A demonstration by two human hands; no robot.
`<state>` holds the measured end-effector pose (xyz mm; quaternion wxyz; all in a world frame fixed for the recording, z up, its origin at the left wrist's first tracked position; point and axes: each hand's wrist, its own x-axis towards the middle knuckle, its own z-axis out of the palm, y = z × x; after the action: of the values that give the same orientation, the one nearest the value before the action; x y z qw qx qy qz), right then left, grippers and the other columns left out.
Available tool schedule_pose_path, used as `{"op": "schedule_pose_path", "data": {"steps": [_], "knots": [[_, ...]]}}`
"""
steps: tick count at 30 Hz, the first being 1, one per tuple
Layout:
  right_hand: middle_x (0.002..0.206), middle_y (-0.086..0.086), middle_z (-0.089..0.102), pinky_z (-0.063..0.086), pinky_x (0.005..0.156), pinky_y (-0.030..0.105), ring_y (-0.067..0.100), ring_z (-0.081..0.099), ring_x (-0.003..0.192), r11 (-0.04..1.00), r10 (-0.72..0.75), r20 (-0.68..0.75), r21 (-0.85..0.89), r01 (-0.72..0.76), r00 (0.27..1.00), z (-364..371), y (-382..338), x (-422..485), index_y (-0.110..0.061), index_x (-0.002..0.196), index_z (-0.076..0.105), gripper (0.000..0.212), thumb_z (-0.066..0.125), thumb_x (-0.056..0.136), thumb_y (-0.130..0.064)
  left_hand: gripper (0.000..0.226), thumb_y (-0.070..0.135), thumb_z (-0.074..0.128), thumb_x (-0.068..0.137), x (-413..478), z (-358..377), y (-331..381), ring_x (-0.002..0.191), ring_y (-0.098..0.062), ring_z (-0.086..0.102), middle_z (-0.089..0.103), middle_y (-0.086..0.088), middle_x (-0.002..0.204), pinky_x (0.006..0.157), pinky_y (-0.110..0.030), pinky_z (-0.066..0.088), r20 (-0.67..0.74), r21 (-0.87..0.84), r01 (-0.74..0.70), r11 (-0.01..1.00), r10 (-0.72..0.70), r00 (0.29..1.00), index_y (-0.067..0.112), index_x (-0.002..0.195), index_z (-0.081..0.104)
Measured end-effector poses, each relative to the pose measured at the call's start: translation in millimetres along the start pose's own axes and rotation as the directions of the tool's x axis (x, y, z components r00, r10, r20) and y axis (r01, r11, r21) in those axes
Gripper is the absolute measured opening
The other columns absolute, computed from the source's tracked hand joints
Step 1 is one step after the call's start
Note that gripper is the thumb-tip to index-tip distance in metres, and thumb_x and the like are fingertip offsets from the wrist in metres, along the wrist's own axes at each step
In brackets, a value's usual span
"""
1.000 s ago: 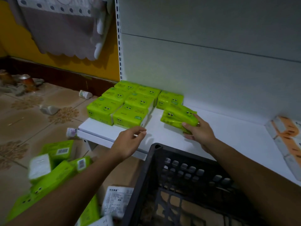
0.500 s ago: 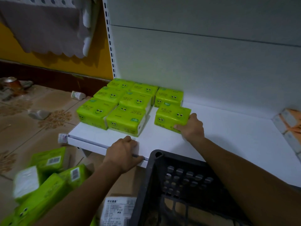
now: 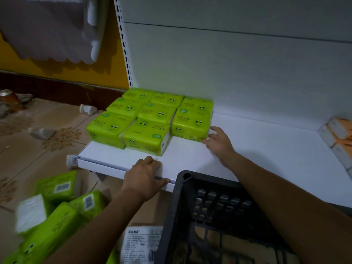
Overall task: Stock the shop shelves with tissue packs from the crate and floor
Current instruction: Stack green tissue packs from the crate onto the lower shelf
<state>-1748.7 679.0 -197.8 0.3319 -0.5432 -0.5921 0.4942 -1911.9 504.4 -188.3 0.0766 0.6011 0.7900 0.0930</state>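
Several green tissue packs with smiling faces stand in rows at the left end of the white shelf (image 3: 266, 149). The rightmost front pack (image 3: 190, 124) lies flat against its neighbours. My right hand (image 3: 219, 141) rests on the shelf at that pack's right front corner, fingers spread and touching its side. My left hand (image 3: 144, 176) holds the shelf's front edge, fingers curled over the lip. More green packs (image 3: 55, 216) lie in a heap on the floor at lower left. The black crate (image 3: 219, 216) stands in front of the shelf under my right arm.
Orange and white packs (image 3: 339, 138) sit at the shelf's right end. A printed white package (image 3: 141, 244) lies on the floor beside the crate. Litter and a can (image 3: 7, 96) lie on the tiled floor by the yellow wall. The shelf's white back panel rises behind.
My right hand set the pack flat, pushed it left against the rows and loosened its grip. My left hand dropped onto the shelf's front edge and stayed there.
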Motion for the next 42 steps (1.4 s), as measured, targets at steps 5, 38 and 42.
{"op": "schedule_pose_path", "data": {"steps": [5, 38, 42], "knots": [[0.127, 0.005, 0.055, 0.041, 0.093, 0.037, 0.021, 0.053, 0.112, 0.997, -0.071, 0.139, -0.010, 0.073, 0.988, 2.5, -4.6, -10.6, -0.023, 0.136, 0.044, 0.056, 0.051, 0.087, 0.003, 0.056, 0.053, 0.056, 0.084, 2.6, 3.2, -3.3, 0.124, -0.019, 0.041, 0.045, 0.002, 0.128, 0.095, -0.032, 0.038, 0.006, -0.002, -0.007, 1.000, 0.007, 1.000, 0.023, 0.131, 0.048], [0.110, 0.007, 0.065, 0.051, 0.085, 0.035, 0.024, 0.061, 0.103, 0.581, 0.186, 0.356, -0.792, 0.190, 0.916, -199.3, 105.1, -251.9, -0.015, 0.111, 0.059, 0.032, 0.063, 0.082, -0.029, 0.027, 0.031, 0.052, 0.088, -162.7, 65.1, 181.6, 0.103, -0.024, 0.061, 0.066, -0.009, 0.109, 0.079, -0.028, 0.047, 0.612, -0.173, -0.459, 0.872, 0.460, 0.643, 0.019, 0.110, 0.063], [0.123, 0.011, 0.056, 0.039, 0.077, 0.025, 0.026, 0.054, 0.111, 0.548, 0.455, 0.428, -0.826, 0.133, 0.781, -175.1, 133.6, -252.3, -0.005, 0.121, 0.053, 0.052, 0.061, 0.086, -0.043, 0.048, 0.033, 0.058, 0.088, -169.1, 81.5, 181.3, 0.113, -0.027, 0.056, 0.060, -0.013, 0.122, 0.088, -0.031, 0.046, 0.691, -0.186, -0.395, 0.900, 0.406, 0.598, 0.016, 0.132, 0.046]]}}
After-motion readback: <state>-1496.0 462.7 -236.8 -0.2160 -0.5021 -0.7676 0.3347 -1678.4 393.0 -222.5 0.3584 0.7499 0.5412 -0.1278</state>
